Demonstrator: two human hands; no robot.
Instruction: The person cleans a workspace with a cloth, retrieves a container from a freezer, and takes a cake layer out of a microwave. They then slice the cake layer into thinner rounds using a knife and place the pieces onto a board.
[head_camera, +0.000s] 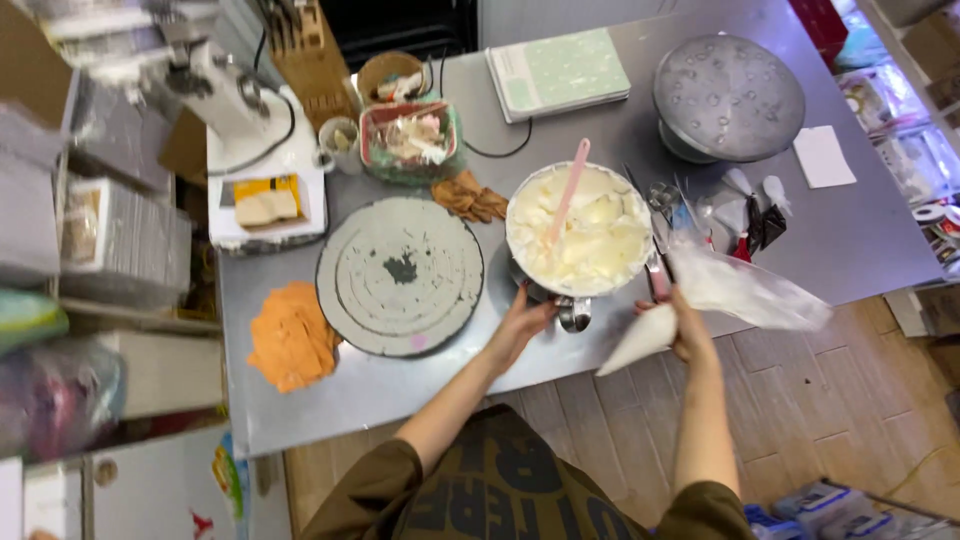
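Standing at a grey metal worktable (380, 390), a person steadies a large mixing bowl (578, 230) with the left hand (520, 318), fingers curled against the bowl's near rim, while the right hand (688, 325) is closed around a piping bag (700, 300). The bag, of clear plastic, is filled toward its tip with white cream, tapering to a point that hangs just past the table's near edge; its loose, empty upper part fans out to the right of the hand. The bowl sits near the middle of the table, close to the near edge, heaped with pale whipped cream in soft folds, a pink spatula (567, 195) standing tilted in it. Just left of the bowl lies a round grey turntable (400, 275) ringed with concentric grooves, and an orange cloth (292, 335) lies crumpled at the near left. Farther off are a pale green book (558, 72), a second round stand (728, 95) at the far right, a container of scraps (410, 140), and a white stand mixer (230, 100) at the far left.
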